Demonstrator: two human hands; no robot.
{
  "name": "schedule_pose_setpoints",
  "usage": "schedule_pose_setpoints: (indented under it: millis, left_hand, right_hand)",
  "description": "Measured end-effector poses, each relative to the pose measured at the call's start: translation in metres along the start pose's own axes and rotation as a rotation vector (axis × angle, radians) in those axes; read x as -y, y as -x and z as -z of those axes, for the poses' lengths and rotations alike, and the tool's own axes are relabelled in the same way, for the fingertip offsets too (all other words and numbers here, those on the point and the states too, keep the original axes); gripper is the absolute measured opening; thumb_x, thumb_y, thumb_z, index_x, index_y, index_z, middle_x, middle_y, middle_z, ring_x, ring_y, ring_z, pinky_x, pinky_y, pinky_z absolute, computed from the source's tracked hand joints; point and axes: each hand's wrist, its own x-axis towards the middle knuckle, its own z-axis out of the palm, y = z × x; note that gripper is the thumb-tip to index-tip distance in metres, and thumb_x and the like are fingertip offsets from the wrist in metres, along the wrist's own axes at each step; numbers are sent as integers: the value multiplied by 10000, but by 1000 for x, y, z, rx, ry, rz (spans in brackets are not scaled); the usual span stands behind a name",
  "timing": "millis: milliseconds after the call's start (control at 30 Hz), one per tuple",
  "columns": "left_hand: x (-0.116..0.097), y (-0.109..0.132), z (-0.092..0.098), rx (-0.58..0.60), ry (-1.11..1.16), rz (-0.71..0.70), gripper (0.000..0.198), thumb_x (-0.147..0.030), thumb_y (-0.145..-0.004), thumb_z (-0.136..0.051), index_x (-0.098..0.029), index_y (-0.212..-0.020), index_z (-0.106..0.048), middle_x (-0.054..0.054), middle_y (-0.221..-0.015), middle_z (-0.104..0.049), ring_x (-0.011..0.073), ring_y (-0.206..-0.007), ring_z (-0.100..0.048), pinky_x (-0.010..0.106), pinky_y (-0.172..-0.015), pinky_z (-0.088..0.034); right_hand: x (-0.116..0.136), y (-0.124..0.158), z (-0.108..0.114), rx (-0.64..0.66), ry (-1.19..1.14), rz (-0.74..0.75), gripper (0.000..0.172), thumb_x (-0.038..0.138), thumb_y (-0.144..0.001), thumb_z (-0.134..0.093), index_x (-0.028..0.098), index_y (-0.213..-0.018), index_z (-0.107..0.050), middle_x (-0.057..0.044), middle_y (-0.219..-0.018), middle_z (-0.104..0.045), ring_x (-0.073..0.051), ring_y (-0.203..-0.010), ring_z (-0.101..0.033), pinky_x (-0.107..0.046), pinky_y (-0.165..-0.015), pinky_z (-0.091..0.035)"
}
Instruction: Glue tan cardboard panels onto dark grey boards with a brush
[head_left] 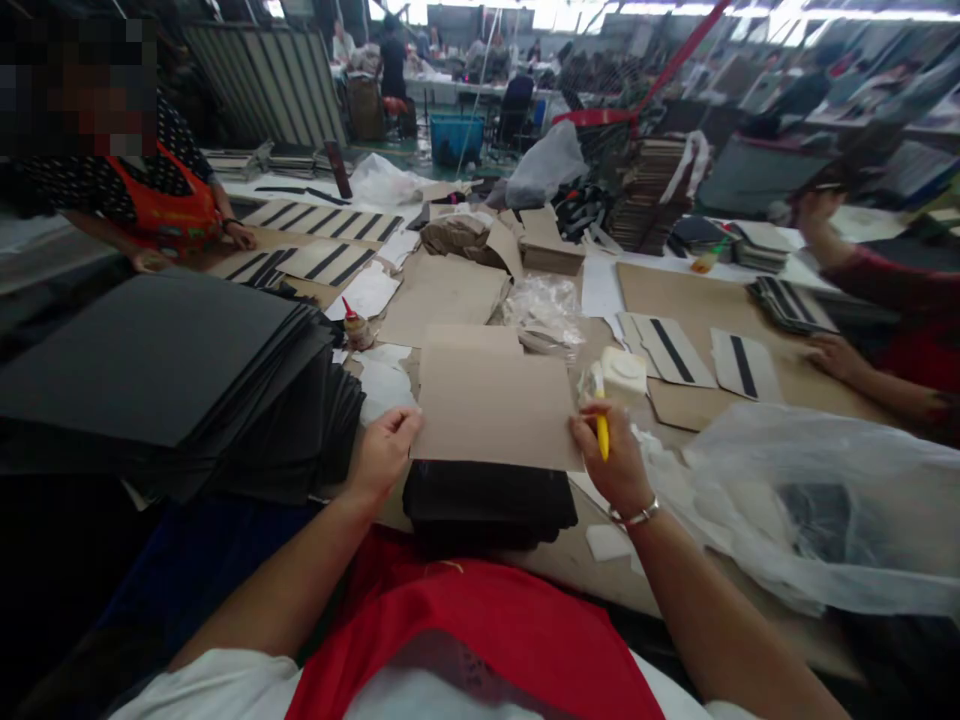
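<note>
A rectangular sheet of tan cardboard (491, 408) lies flat on a stack of black sheets (487, 505) in front of me. My left hand (382, 455) rests on the cardboard's left edge, fingers pressing down. My right hand (615, 458) is at the sheet's right edge, gripping a slim yellow tool (602, 425), perhaps a marker or a cutter; its tip is hidden by my fingers and the upper end shows. A white foam block (622, 375) stands just beyond that hand.
A tall pile of black sheets (150, 370) lies to my left, and a crumpled clear plastic bag (817, 500) to my right. Co-workers' hands (832, 355) handle striped cardboard pieces (671, 350) across the table. A small glue bottle (358, 328) stands among paper scraps.
</note>
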Motion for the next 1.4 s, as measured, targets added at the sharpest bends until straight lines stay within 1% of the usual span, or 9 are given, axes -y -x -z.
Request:
schedule_pose_setpoints:
  millis: [100,233,367,500,700,833,1067,1233,1400]
  left_hand:
    - [28,7,8,124,-148,39,362,-508,-749,-516,-169,-629,-551,-48,-514,-476,97,-488,-444,210,-479,-342]
    - [44,2,8,137,-293,-28,380,-481,-760,-509,-162,-552,-526,-43,-518,-464,100,-539,-440,211,-520,-320]
    - [44,-4,8,194,-252,53,380,-486,-734,-510,-171,-524,-478,-49,-491,-431,94,-505,-405,211,-497,-302]
    - [40,-6,9,264,-197,156,358,-491,-696,-512,-185,-521,-450,-56,-458,-416,88,-458,-371,209,-460,-279]
    - [41,-12,8,275,-173,225,370,-516,-660,-514,-198,-501,-409,-62,-424,-374,82,-425,-333,204,-424,-239]
    - [40,-9,6,313,-183,282,400,-552,-624,-530,-202,-486,-394,-67,-412,-351,76,-395,-305,200,-398,-202]
    - [39,-12,5,347,-178,433,457,-628,-564,-549,-205,-508,-386,-83,-408,-315,63,-365,-258,191,-386,-161]
    - [42,-11,3,324,-174,427,450,-620,-575,-560,-199,-516,-412,-83,-415,-306,64,-374,-248,190,-390,-155]
    - [46,-15,4,313,-289,256,420,-554,-642,-533,-197,-472,-391,-66,-432,-313,79,-413,-277,203,-413,-193]
  right_hand:
    - [-14,25,-5,67,164,6,177,355,-824,-491,212,-924,-465,-20,-726,-601,-167,-626,-588,-283,-588,-448]
    - [-30,34,-17,132,272,42,193,389,-840,-460,210,-910,-470,-44,-727,-638,-189,-593,-616,-283,-531,-434]
    - [-40,31,-22,157,307,68,202,395,-851,-455,210,-932,-468,-46,-734,-645,-185,-573,-619,-281,-515,-436]
    - [-40,27,-21,177,311,84,191,401,-846,-462,224,-917,-466,-42,-736,-640,-183,-567,-615,-286,-513,-441]
    - [-36,24,-21,208,302,59,177,385,-841,-474,225,-917,-466,-18,-695,-627,-169,-530,-595,-275,-501,-432]
    - [-32,27,-20,205,313,45,139,316,-825,-488,216,-920,-472,-11,-685,-618,-162,-556,-601,-263,-532,-439]
    - [-29,29,-24,248,378,-76,117,269,-839,-472,217,-943,-460,12,-654,-585,-154,-554,-586,-251,-551,-429]
    - [-29,29,-24,272,398,-84,131,279,-841,-469,216,-956,-466,10,-656,-595,-164,-575,-598,-252,-560,-421]
    - [-29,25,-26,309,465,-75,146,285,-842,-464,211,-967,-480,9,-640,-600,-167,-563,-594,-248,-538,-389]
